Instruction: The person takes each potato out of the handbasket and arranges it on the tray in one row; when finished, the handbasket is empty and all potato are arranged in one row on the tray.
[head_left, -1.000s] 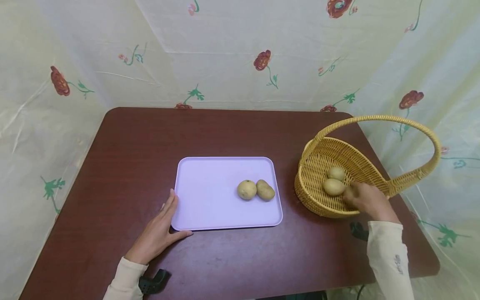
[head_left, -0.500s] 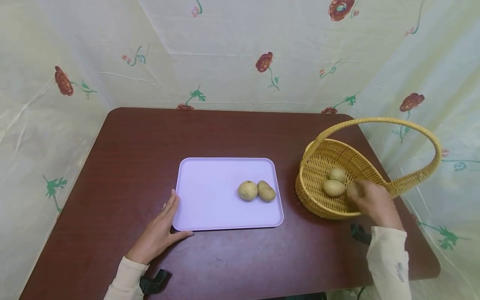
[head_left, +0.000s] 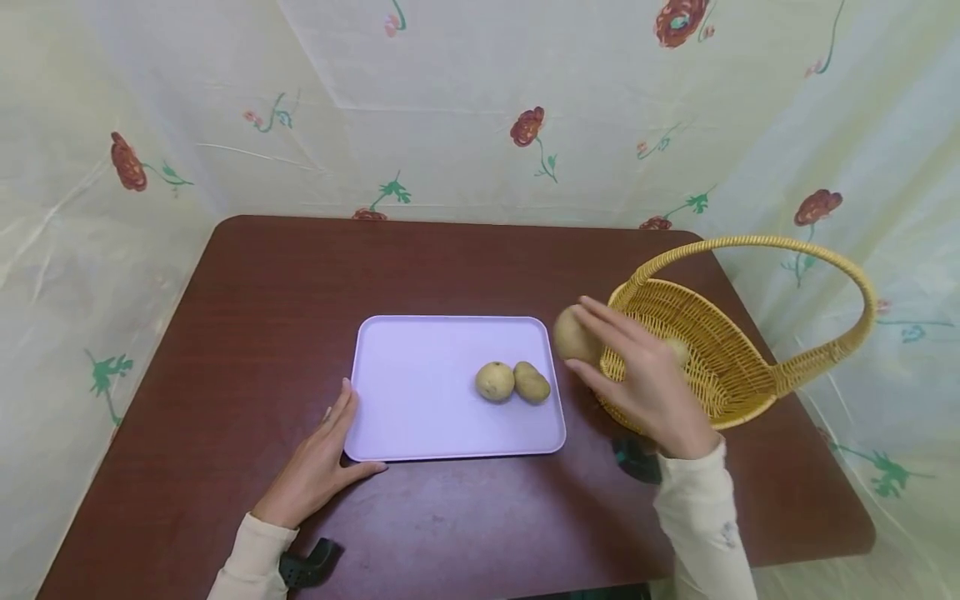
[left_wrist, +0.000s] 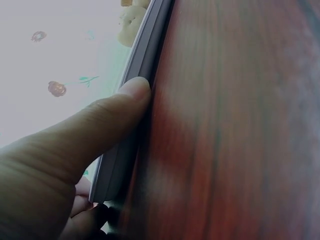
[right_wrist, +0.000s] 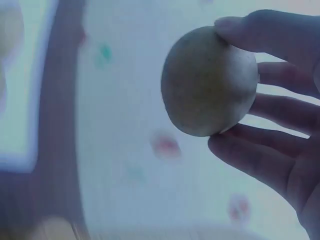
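Just off the tray's [head_left: 420, 375] right edge, the right hand [head_left: 651, 379] holds up a pale potato [head_left: 574, 337], its grip narrowed on it with thumb and fingers at opposite sides. In the tray's right half sit a round potato [head_left: 494, 382] and a knobbly potato [head_left: 532, 384], side by side; a wicker basket [head_left: 701, 312] stands to the tray's right on the desk [head_left: 262, 333]. The left hand [head_left: 309, 477] has a wide grip, fingers and thumb spread at the tray's near-left corner. I'd judge this a carry from basket to tray, the next move calling for a gentle lowering beside that pair. A small mark [head_left: 729, 533] on the right sleeve [head_left: 693, 504] is too blurred to read.
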